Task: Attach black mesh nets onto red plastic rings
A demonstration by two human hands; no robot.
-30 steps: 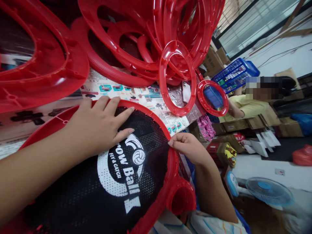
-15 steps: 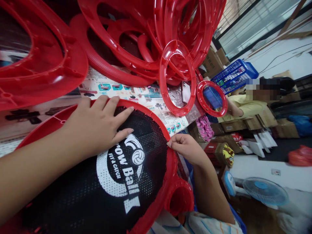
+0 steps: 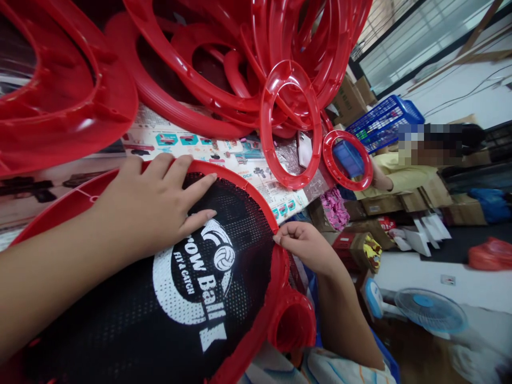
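Note:
A black mesh net (image 3: 248, 266) printed with white "Ball" and "FLY & CATCH" lettering lies inside a large red plastic ring (image 3: 266, 200). My left hand (image 3: 156, 200) rests flat over the ring's upper rim and the mesh, fingers spread. At the right side of the rim, the thumb and forefinger of my right hand (image 3: 304, 242) pinch the edge where mesh and ring meet; the other fingers curl in. Exactly what sits between those fingertips is hidden. Just below, a red cylindrical part (image 3: 296, 322) joins or touches the ring.
Several red plastic rings (image 3: 192, 114) pile up behind my hands, with a small red ring (image 3: 348, 160) at the right. Beneath is a printed sheet (image 3: 256, 173); a phone (image 3: 304, 149) lies near its edge. Beyond are a person in yellow (image 3: 408, 176), a blue basket (image 3: 384, 122) and a fan (image 3: 432, 309).
The view has shifted slightly, so the ring and net appear a little further left. Both hands keep nearly the same places on the rim and mesh.

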